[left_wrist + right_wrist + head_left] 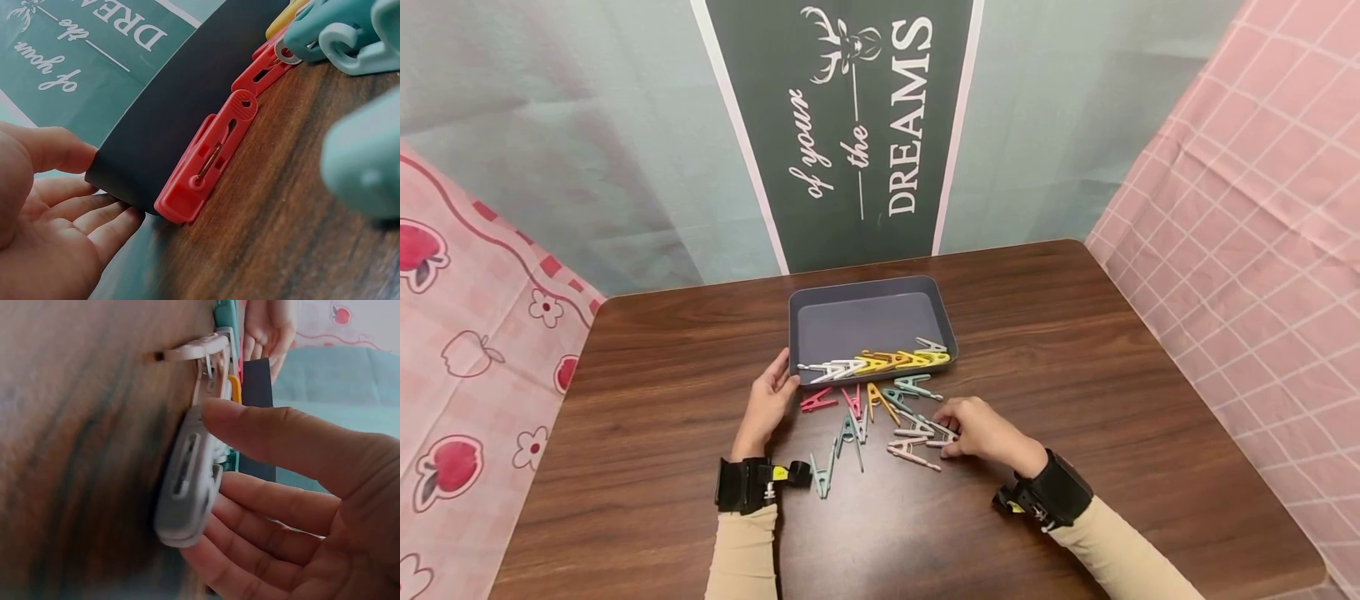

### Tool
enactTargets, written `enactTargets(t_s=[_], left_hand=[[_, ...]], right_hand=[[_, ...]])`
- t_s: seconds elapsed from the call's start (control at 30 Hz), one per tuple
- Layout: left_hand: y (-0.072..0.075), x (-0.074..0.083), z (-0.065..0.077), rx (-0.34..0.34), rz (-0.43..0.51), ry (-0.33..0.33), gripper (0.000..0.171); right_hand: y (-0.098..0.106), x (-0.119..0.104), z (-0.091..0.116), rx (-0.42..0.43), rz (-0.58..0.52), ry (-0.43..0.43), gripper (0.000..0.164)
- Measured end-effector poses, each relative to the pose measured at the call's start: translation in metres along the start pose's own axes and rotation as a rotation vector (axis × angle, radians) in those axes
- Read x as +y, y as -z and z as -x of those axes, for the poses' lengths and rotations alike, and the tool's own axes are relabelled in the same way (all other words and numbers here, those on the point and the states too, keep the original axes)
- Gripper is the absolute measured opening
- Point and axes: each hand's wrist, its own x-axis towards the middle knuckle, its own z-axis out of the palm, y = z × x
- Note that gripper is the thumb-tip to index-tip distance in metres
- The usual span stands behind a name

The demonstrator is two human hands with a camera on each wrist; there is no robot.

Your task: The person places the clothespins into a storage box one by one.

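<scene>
While the left hand (pixel 767 404) pinches the 7 o'clock corner of a shallow, rectangular, dark-grey tray (pixel 865 321), thumb set close to fingers, white, yellow and orange plastic clothespins (pixel 891 360) lie inside its 6 o'clock wall. Outside that wall, loose V-shaped plastic clothespins (pixel 872 393) rest on the brown wood-grain table (pixel 1075 350). At the tray's 5 o'clock, the right hand (pixel 976 427) pinches one pale pinkish-grey plastic clothespin (pixel 178 509), its thumb-to-finger gap narrowed to the clip.
</scene>
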Motion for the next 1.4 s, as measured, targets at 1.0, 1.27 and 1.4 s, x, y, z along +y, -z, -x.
enactTargets(t_s=[1.0,1.27,1.4], left_hand=[[0.0,0.001,0.0,0.002,-0.003,-0.008,0.058],[0.001,0.0,0.0,-0.003,-0.012,-0.001,0.059],[0.001,0.0,0.0,-0.004,-0.012,0.0,0.058]], right_hand=[[0.004,0.004,0.004,0.097,0.049,0.0,0.026],[0.01,0.001,-0.002,0.111,0.073,0.025,0.027],[0.013,0.0,-0.006,0.123,0.101,0.04,0.029]])
